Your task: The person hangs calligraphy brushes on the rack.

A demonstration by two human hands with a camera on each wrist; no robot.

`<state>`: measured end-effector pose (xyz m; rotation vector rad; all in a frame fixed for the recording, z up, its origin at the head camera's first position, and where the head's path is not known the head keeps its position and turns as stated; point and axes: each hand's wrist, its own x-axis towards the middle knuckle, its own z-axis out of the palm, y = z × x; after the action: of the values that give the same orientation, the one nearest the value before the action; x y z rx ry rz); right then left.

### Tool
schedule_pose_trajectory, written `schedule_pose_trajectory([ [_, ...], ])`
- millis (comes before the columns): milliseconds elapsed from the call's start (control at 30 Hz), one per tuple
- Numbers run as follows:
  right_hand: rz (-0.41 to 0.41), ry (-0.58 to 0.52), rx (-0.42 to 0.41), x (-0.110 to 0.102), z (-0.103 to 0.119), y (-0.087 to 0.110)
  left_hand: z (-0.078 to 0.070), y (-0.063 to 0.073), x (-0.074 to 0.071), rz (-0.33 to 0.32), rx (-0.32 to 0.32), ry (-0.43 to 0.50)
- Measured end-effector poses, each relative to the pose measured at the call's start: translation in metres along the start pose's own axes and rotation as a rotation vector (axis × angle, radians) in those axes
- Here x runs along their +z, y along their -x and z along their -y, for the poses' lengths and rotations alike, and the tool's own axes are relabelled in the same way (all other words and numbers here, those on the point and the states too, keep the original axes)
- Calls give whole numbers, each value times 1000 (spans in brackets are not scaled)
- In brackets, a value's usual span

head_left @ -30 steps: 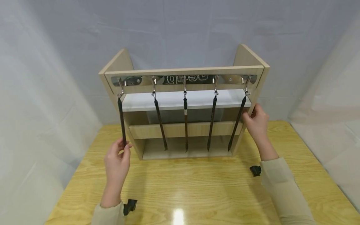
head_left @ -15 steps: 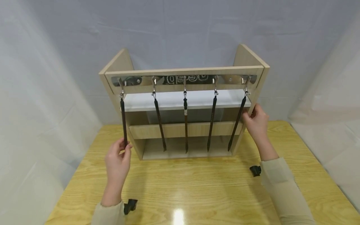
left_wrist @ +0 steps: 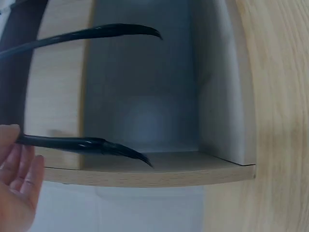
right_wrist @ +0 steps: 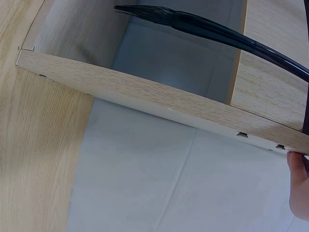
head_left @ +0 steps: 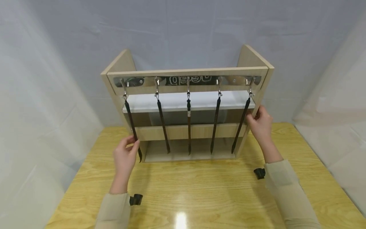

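Observation:
Several dark calligraphy brushes hang by loops from hooks on the front of a small wooden shelf (head_left: 188, 72). My left hand (head_left: 125, 156) pinches the leftmost brush (head_left: 130, 119) around its lower shaft, and the brush slants with its tip down and to the right. In the left wrist view that brush's black, curved tip (left_wrist: 120, 149) sticks out beyond the fingers. My right hand (head_left: 261, 124) grips the shelf's right side panel (head_left: 243, 143); some of its fingers are hidden. In the right wrist view, the rightmost brush (right_wrist: 207, 31) hangs in front of the lower compartment.
The shelf stands on a yellow wood-grain table (head_left: 183, 187) against a pale cloth backdrop (head_left: 183, 35). A shiny metal hook strip (head_left: 234, 80) runs along its front. Black wrist-worn pieces (head_left: 259, 173) show beside both sleeves.
My left hand has moved right and slightly up, from the brush's tip to its lower shaft. The brush has swung right, uncovering its tip. My right hand stays put.

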<state>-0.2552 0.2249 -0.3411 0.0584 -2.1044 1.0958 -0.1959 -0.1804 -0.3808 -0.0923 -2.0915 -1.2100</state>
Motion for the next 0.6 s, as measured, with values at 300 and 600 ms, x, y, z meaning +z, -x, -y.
schedule_pose_trajectory([
  [300,12,-22,3,1,-2,1,17,-6,14,-33,42,65],
  [600,10,-13,1,0,-1,2,24,-2,16,-32,73,71],
])
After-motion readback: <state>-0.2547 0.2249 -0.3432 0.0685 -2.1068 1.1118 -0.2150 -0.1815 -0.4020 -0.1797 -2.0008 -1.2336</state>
